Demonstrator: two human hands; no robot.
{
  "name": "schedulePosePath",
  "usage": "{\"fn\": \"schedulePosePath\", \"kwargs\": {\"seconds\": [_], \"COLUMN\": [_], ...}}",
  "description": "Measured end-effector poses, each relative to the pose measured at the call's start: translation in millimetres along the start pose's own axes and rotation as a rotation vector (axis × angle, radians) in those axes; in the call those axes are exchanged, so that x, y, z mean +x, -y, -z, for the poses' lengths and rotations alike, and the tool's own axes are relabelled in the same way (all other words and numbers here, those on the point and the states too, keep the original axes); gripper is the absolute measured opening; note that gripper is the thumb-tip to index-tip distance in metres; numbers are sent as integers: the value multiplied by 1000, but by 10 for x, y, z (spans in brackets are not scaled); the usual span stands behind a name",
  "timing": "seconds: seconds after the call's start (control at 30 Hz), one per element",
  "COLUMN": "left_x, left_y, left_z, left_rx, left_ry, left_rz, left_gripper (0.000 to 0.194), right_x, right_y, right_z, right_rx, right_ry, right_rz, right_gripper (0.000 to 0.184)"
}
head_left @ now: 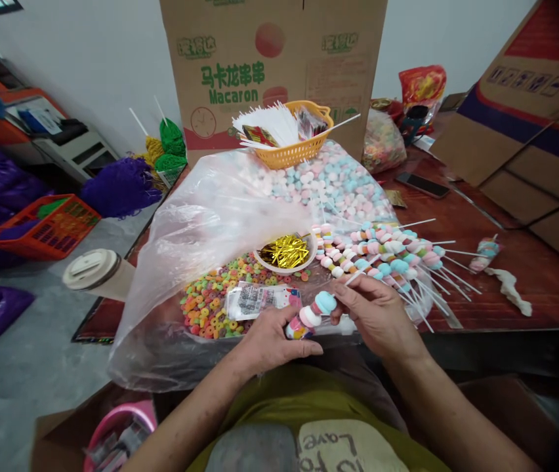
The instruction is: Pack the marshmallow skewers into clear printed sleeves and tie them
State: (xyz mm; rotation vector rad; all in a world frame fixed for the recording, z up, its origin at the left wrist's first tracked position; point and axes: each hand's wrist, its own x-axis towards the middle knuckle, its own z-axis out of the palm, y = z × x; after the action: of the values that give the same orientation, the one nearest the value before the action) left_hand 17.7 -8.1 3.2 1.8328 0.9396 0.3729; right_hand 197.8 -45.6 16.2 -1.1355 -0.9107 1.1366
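Observation:
My left hand [272,337] is closed around a marshmallow skewer [311,318] with blue, white and pink pieces; its lower end seems to sit in a printed clear wrapper. Beside the top blue piece, my right hand [378,314] pinches the white stick [357,274], though its fingertips partly hide the grip. Just behind my left hand lies a pack of printed wrappers [254,300], on top of colourful ring candies [210,305]. A bowl [311,252] of gold twist ties [285,252] stands beyond. Finished-looking skewers [388,252] are piled beside my right hand.
Loose marshmallows [323,174] fill a large plastic bag [176,229]. An orange basket [292,156] of white sticks rests behind, before a cardboard box [279,52]. A phone [423,185] and one wrapped skewer [485,253] lie right; a lidded cup [97,272] stands left.

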Motion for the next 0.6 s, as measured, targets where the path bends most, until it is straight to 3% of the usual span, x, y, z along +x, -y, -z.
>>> {"fn": "schedulePosePath", "kwargs": {"seconds": [0.1,0.17,0.23,0.4,0.5,0.53,0.6], "left_x": [13,24,49,126,85,57,2], "left_y": [-33,-47,-55,-69,-85,-82,-57], "left_z": [-14,-2,19,65,97,108,130], "left_rx": [-237,-377,-392,-32,303,382,426], "left_ry": [123,232,261,7,-107,-118,-94], "left_rz": [125,222,251,-24,-1,12,18], "left_gripper": [41,52,63,74,82,76,46], "right_x": [22,44,67,119,153,163,173], "right_y": [4,-7,-43,-144,-150,-147,-147], "right_z": [-27,-44,-67,-114,-85,-69,-41], "right_rx": [-111,-151,-153,-104,5,36,68], "right_ry": [44,51,53,48,-64,-102,-127], "right_rz": [-39,-69,-92,-158,-167,-166,-170], "right_gripper": [22,25,29,35,37,37,38]}}
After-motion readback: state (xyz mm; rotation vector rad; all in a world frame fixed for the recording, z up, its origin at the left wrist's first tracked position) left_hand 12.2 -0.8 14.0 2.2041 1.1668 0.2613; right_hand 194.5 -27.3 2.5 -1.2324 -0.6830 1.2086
